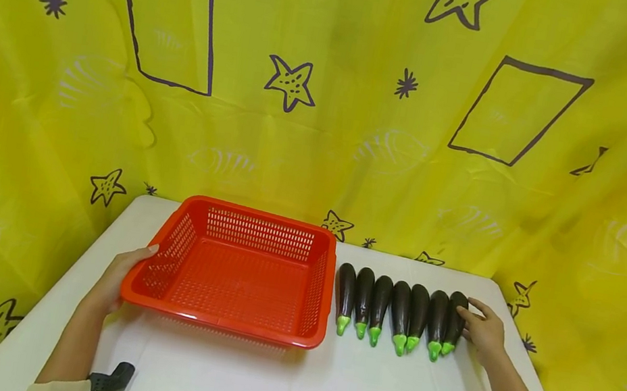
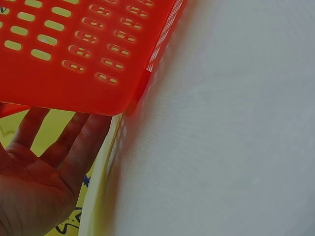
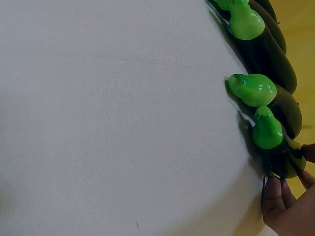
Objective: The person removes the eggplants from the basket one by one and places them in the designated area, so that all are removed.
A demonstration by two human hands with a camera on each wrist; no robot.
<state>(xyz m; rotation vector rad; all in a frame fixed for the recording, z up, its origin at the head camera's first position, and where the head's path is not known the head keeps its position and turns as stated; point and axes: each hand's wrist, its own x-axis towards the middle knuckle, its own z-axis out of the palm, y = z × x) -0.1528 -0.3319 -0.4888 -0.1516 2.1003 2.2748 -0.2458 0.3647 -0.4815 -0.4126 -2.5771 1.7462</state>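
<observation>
A red plastic basket (image 1: 238, 279) with slotted walls is on the left half of the white table, and nothing lies in it. My left hand (image 1: 119, 271) holds its left rim, thumb over the edge and fingers beneath; the left wrist view shows those fingers (image 2: 78, 142) passing behind the basket wall. To the basket's right lie several dark eggplants in a row, green stem ends towards me. At the row's right end, my right hand (image 1: 485, 331) grips the last eggplant (image 1: 456, 320). In the right wrist view, thumb and fingers (image 3: 273, 194) touch opposite sides of it.
The white table (image 1: 283, 389) ends at a yellow patterned curtain (image 1: 320, 155), which hangs behind it and at both sides. The basket's right wall stands close to the leftmost eggplant (image 1: 345, 293).
</observation>
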